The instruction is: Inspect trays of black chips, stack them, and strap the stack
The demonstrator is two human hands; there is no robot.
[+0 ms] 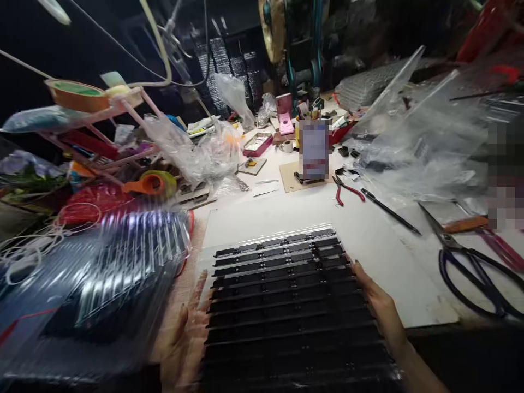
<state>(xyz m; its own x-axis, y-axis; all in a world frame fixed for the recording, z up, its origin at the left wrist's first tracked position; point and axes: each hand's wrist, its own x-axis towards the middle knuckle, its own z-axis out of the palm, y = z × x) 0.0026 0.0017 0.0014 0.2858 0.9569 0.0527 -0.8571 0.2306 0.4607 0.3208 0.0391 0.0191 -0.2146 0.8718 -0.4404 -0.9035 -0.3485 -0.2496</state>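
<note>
A clear plastic tray (286, 225) carries rows of black parts (286, 300) that look like slotted electronic connectors. It stands in front of me at the near edge of the white work surface. My right hand (382, 305) grips the tray's right edge, thumb along the side. At the left edge is my left hand (184, 338), slightly blurred, its fingers partly showing through the clear plastic as they hold the tray. Left of it lies a stack of similar clear trays (135, 245), smeared by motion.
Large scissors (462, 251), a black pen (388, 210) and red-handled pliers (346, 191) lie to the right. A phone-like device (314, 147) stands on a beige board (289, 177). Plastic bags (204, 153) and a pink rack (131, 114) crowd the left; more clear plastic (434, 131) is piled right.
</note>
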